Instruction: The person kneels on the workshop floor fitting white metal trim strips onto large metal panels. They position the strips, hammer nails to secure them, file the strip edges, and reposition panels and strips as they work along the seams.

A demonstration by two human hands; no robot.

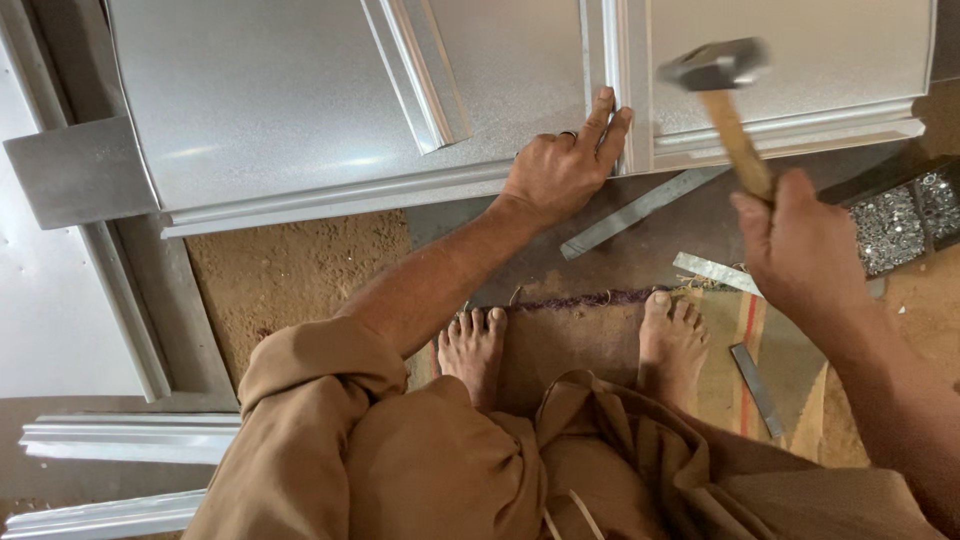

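The sheet-metal panel (300,100) lies on the floor (290,270) ahead of the feet. The left hand (560,165) rests on its near edge; the hammer (722,95) hangs right, above it. A tray of fasteners (900,220) sits far right.

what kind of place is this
Likely a small sheet-metal workshop, with work done on the floor: a large ribbed metal panel, a hammer in the right hand, and a tray of small fasteners.

Large silvery sheet-metal panel (300,100) — smooth, with a dull sheen; wooden-handled hammer (725,100) with dark matt steel head; coarse woven striped mat (760,340).
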